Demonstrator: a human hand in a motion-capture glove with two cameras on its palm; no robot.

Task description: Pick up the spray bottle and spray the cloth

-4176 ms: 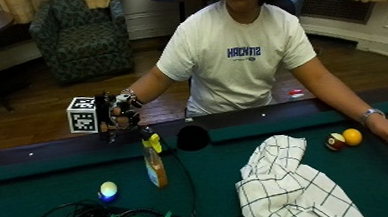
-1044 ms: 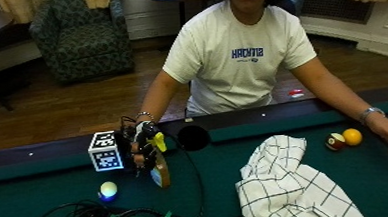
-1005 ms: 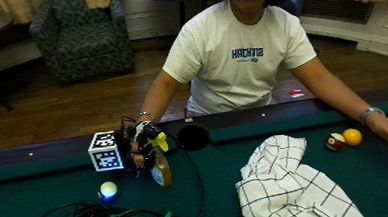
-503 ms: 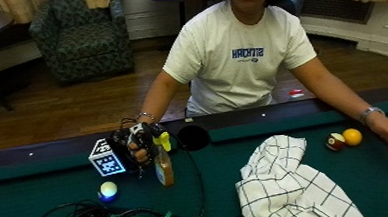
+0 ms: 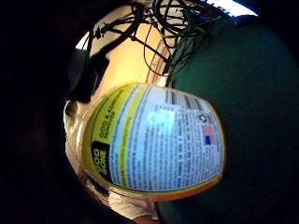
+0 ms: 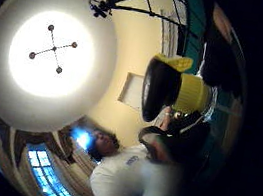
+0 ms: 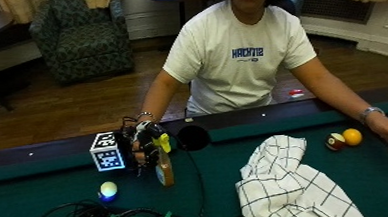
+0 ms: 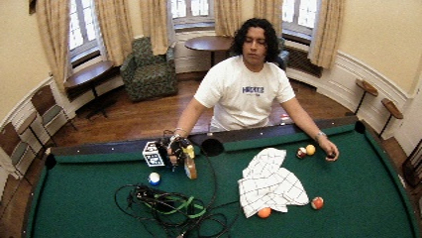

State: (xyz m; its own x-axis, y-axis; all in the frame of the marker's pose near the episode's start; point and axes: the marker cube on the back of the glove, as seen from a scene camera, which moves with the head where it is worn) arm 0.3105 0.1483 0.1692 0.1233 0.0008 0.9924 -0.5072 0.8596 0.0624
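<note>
Hand (image 7: 145,146) now grips bottle (image 7: 164,165).

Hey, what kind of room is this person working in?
Probably a lounge or games room in a house or club. The person works at a green-felt pool table with billiard balls on it, and behind stand an armchair, a round table and tall curtained windows.
</note>
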